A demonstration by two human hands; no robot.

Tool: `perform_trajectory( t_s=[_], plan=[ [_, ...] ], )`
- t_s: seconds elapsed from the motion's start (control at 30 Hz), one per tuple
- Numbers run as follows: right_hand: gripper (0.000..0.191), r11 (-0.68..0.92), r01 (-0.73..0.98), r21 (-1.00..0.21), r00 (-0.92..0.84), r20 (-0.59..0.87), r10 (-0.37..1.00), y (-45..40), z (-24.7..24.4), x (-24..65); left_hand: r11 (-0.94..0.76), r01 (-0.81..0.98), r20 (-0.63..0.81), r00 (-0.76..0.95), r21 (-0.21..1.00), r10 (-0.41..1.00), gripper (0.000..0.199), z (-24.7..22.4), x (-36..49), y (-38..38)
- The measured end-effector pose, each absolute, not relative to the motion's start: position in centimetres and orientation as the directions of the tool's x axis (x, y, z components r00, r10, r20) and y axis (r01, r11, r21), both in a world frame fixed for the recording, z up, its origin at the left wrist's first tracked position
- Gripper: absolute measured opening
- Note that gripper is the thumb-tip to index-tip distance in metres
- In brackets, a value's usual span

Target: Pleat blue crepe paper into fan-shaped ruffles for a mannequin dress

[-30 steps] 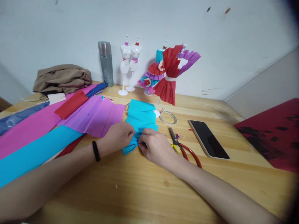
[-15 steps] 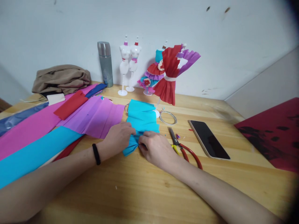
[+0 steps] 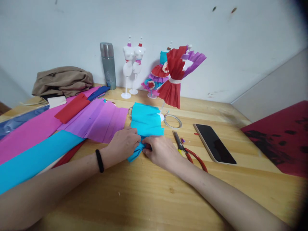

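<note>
A piece of blue crepe paper [image 3: 146, 123] lies on the wooden table in front of me, gathered into folds at its near end. My left hand [image 3: 125, 143] pinches the gathers from the left, its fingers curled. From the right, my right hand [image 3: 160, 150] grips the same bunched part between thumb and forefinger. Just beyond the paper stands a mini mannequin [image 3: 187, 65] dressed in red crepe paper [image 3: 176, 67] and purple crepe paper [image 3: 196, 61], tied with a white band at the waist. Scissors [image 3: 184, 147] with red handles rest beside my right hand.
A phone [image 3: 215, 143] and a wire coil [image 3: 172, 121] lie to the right. Crepe paper sheets [image 3: 40, 154] cover the left side. Two bare mini mannequins [image 3: 127, 69], another in a layered dress [image 3: 157, 72], a flask [image 3: 108, 65] and a brown cloth [image 3: 62, 80] stand along the wall.
Both hands have shifted slightly at the gathered end of the blue crepe paper; the left fingers sit a little closer to the right hand. Everything else stays put.
</note>
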State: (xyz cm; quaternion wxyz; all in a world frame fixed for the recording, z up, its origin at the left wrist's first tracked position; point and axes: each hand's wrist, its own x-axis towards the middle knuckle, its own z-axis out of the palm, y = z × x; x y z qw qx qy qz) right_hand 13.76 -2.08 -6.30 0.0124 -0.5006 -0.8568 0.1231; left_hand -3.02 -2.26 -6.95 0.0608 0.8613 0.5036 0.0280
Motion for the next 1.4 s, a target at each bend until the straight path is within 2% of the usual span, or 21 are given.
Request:
perform_trajectory(
  t_s=[0.33,0.47,0.67,0.9,1.07,1.27,1.4],
  plan=[
    [0.017,0.448,0.878,-0.168,-0.471,-0.137,0.872,-1.8,-6.1,13.3,-0.519,0.851,-0.055,0.523,0.079,0.85,0.026,-6.6,-2.8,-2.3],
    [0.021,0.503,0.854,-0.133,-0.515,-0.084,0.853,-2.0,-6.3,13.2,-0.527,0.847,-0.048,0.531,0.074,0.846,0.026,-6.6,-2.7,-2.4],
    [0.021,0.565,0.823,-0.061,-0.568,-0.028,0.823,-2.2,-6.7,13.3,-0.523,0.84,-0.026,0.532,0.143,0.847,0.026,-6.6,-3.0,-2.1],
    [0.023,0.619,0.785,0.013,-0.618,0.07,0.783,-2.0,-7.4,13.5,-0.442,0.867,-0.014,0.457,0.231,0.89,0.026,-6.2,-3.9,-1.0],
    [0.023,0.59,0.807,-0.016,-0.589,0.038,0.807,-2.0,-7.4,13.6,-0.407,0.878,0.004,0.42,0.251,0.908,0.024,-6.1,-4.0,-0.9],
    [0.022,0.532,0.832,-0.158,-0.537,0.011,0.844,-1.8,-6.8,13.5,-0.396,0.868,0.017,0.41,0.3,0.912,0.023,-6.2,-4.1,-0.8],
    [0.021,0.494,0.853,-0.167,-0.505,-0.031,0.862,-1.6,-6.6,13.5,-0.399,0.872,0.019,0.411,0.283,0.912,0.024,-6.5,-4.0,-0.8]
  ],
)
